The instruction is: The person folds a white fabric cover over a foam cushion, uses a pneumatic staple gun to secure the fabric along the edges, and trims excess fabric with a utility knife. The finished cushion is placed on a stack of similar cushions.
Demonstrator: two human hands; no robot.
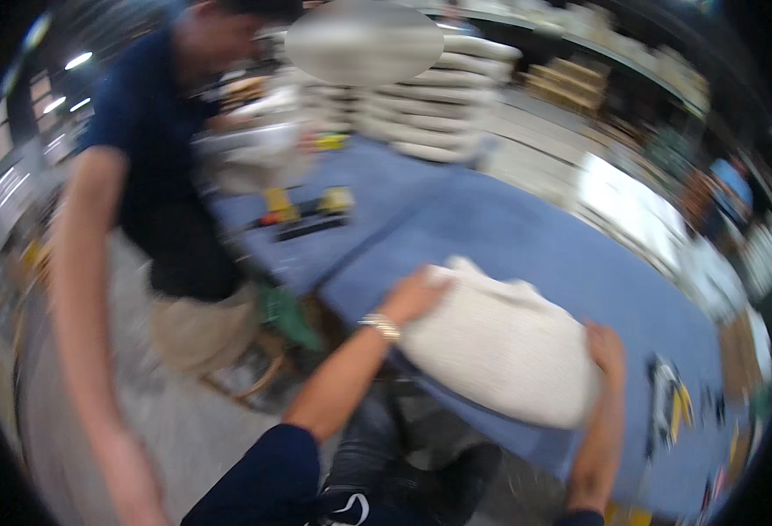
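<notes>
A cream fabric-covered cushion [500, 346] lies on the blue table near its front edge, with a bunched flap of cloth along its far side. My left hand [416, 296], a metal-band watch on its wrist, grips the cushion's far left corner. At the opposite end my right hand [607, 347] is closed on the cushion's right edge. The fingers of both hands are partly hidden and blurred by motion.
A co-worker [153, 167] stands at the left, one arm hanging close by. The blue table [517, 219] bears yellow-and-black tools [316, 210], yellow-handled pliers [679, 412] at the right and stacked cream cushions [430, 105] at the back. White folded pieces [627, 210] stand beyond its right side.
</notes>
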